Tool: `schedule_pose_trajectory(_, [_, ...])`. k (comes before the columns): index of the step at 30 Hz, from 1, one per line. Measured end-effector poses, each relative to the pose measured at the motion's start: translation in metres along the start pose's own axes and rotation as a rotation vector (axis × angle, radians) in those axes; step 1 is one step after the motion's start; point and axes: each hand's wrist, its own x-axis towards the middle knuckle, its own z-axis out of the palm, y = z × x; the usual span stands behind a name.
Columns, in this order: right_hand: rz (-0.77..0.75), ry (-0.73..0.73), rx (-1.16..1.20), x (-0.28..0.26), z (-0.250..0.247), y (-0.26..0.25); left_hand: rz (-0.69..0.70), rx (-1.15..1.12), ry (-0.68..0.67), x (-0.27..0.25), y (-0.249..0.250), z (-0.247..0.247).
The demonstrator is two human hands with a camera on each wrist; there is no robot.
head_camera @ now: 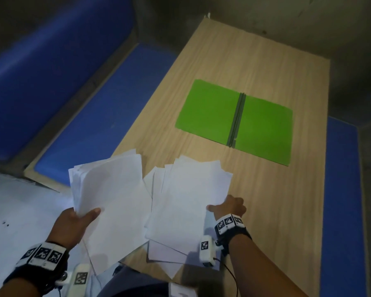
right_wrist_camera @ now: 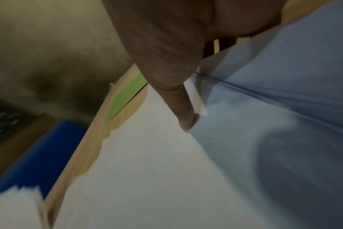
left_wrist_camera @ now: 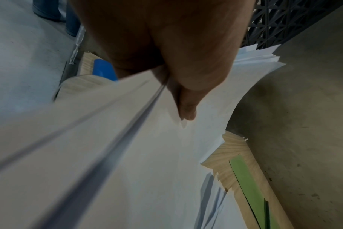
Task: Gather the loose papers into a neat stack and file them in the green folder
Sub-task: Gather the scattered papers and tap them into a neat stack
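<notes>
On the pale wood-grain bench point(head_camera: 266, 211), a green folder point(head_camera: 210, 110) lies open and flat past the middle, bare wood around it. Blue padded seats point(head_camera: 99, 116) line both long edges. Nearer the front edge, loose white sheets point(head_camera: 191, 202) lie fanned with uneven corners. Left hand point(head_camera: 73, 226) holds a thick, curled bundle of papers point(head_camera: 109, 189) raised off the bench, thumb on top. Right hand point(head_camera: 229, 207) grips the fanned sheets' right edge, fingers curled, thumb pressed on top.

Left hand point(head_camera: 73, 224) gripping papers point(head_camera: 109, 189), green folder point(head_camera: 210, 112) open
</notes>
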Motion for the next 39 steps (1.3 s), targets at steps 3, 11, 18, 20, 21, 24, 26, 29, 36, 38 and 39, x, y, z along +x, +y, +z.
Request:
schedule_pose_trajectory(3, [-0.074, 0.105, -0.058, -0.012, 0.006, -0.004, -0.007, 0.019, -0.011, 0.0, 0.002, 0.0])
schedule_pose_trajectory(11, [-0.104, 0.042, 0.299, -0.013, 0.005, -0.001, -0.003, 0.049, -0.02, -0.003, 0.002, -0.004])
schedule_pose_trajectory(18, [-0.202, 0.003, 0.453, 0.004, -0.033, 0.025, -0.035, -0.028, 0.033, -0.004, 0.002, -0.038])
schedule_pose_trajectory(20, [-0.21, 0.042, 0.518, 0.012, -0.052, 0.033, -0.036, -0.029, 0.054, -0.002, -0.004, -0.057])
schedule_pose_trajectory(21, [-0.213, 0.062, 0.563, 0.016, -0.062, 0.037, -0.039, -0.029, 0.059, 0.001, -0.008, -0.066])
schedule_pose_trajectory(24, [-0.231, 0.085, 0.714, 0.019, -0.085, 0.047, -0.059, 0.011, 0.063, 0.008, -0.022, -0.084])
schedule_pose_trajectory(26, [-0.271, 0.092, 0.736, 0.017, -0.091, 0.047, -0.063, 0.048, 0.052, 0.011, -0.028, -0.084])
schedule_pose_trajectory(29, [-0.371, 0.011, 0.684, 0.005, -0.089, 0.028, -0.057, 0.075, 0.039, 0.011, -0.034, -0.072])
schedule_pose_trajectory(36, [-0.542, -0.226, -0.015, -0.016, -0.018, -0.038, -0.041, 0.027, 0.026, 0.008, -0.032, -0.049])
schedule_pose_trajectory(38, [-0.519, -0.15, -0.257, -0.017, 0.002, -0.044, -0.046, 0.028, 0.025, 0.008, -0.033, -0.049])
schedule_pose_trajectory(39, [-0.486, -0.12, -0.277, -0.019, 0.009, -0.047, -0.046, 0.03, 0.027, 0.008, -0.033, -0.05])
